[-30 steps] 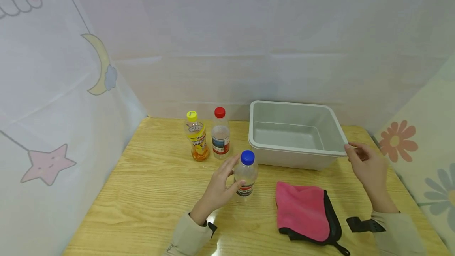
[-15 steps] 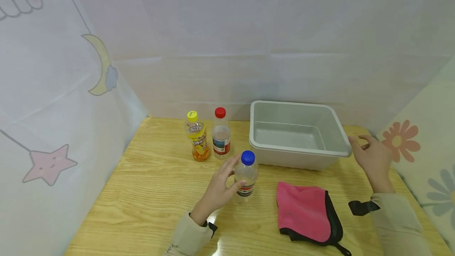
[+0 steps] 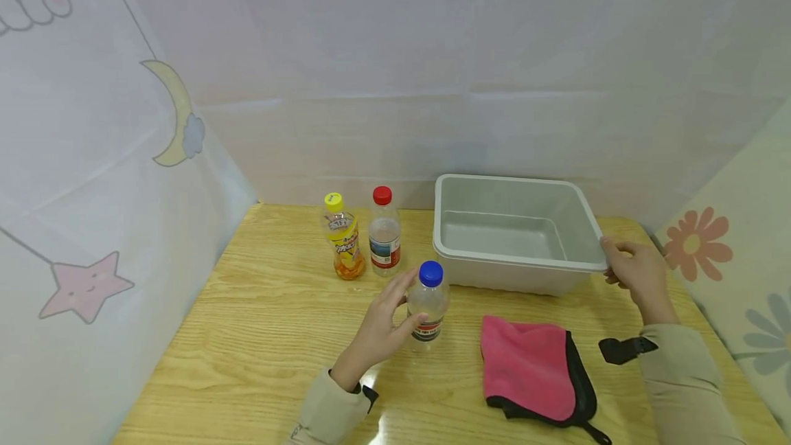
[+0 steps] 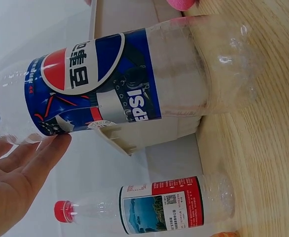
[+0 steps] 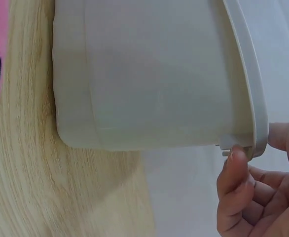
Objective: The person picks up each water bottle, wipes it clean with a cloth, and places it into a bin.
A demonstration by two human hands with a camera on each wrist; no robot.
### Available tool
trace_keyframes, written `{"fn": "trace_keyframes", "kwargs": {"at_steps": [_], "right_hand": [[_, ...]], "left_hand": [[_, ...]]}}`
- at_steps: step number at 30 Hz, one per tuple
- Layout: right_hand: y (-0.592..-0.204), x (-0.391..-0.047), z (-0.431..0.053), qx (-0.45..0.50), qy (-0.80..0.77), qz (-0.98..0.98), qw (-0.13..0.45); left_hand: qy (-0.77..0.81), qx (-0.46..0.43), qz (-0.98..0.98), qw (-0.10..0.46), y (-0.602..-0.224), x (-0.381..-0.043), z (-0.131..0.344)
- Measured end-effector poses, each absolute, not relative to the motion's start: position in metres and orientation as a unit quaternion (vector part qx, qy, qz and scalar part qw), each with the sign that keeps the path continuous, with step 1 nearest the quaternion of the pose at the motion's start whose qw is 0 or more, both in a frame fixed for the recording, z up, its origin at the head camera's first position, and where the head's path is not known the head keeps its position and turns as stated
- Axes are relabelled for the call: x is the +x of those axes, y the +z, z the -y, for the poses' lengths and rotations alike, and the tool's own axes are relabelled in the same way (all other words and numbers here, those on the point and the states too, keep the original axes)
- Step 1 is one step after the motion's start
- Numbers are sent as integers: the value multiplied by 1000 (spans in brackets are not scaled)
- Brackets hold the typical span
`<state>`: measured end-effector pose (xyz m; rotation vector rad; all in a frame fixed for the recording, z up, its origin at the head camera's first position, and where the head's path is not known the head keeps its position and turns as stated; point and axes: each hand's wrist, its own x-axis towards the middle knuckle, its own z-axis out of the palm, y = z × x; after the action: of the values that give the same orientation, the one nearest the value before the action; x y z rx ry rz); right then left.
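My left hand [image 3: 384, 325] grips the upper part of a clear plastic Pepsi bottle [image 3: 426, 307] with a blue cap, which stands upright on the table. The left wrist view shows its blue label [image 4: 92, 81] and my fingers [image 4: 46, 155] on one side of it. At the right end of a light grey plastic bin [image 3: 507, 280], my right hand [image 3: 639, 277] holds the rim near the front corner. Seen from the right wrist, the thumb lies over the bin's rim [image 5: 258, 103] and the curled fingers [image 5: 233, 177] sit beneath it.
A red-capped bottle [image 3: 384, 239] and a yellow-capped bottle [image 3: 343, 242] stand left of the bin. Between my hands lies a folded pink cloth [image 3: 525, 366] with black edging. A pale printed curtain [image 3: 371, 53] hangs behind the wooden table [image 3: 247, 335].
My right hand was at the bin's rim, came slightly away to the right, and now holds the rim's corner again. The left hand and Pepsi bottle have stayed put.
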<state>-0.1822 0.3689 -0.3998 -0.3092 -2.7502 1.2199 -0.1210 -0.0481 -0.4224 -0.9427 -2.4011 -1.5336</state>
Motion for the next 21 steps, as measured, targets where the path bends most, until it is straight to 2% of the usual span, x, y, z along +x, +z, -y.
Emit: {"fn": "trace_keyframes", "kwargs": {"at_steps": [5, 10, 21], "right_hand": [[-401, -182, -370, -97, 455, 885, 9], [-405, -183, -373, -94, 478, 873, -12], [-414, -184, -376, -85, 554, 821, -109]], "left_hand": [[-502, -321, 799, 79, -420, -123, 47], [-498, -348, 789, 90, -417, -124, 46], [-487, -396, 769, 121, -390, -130, 35]]}}
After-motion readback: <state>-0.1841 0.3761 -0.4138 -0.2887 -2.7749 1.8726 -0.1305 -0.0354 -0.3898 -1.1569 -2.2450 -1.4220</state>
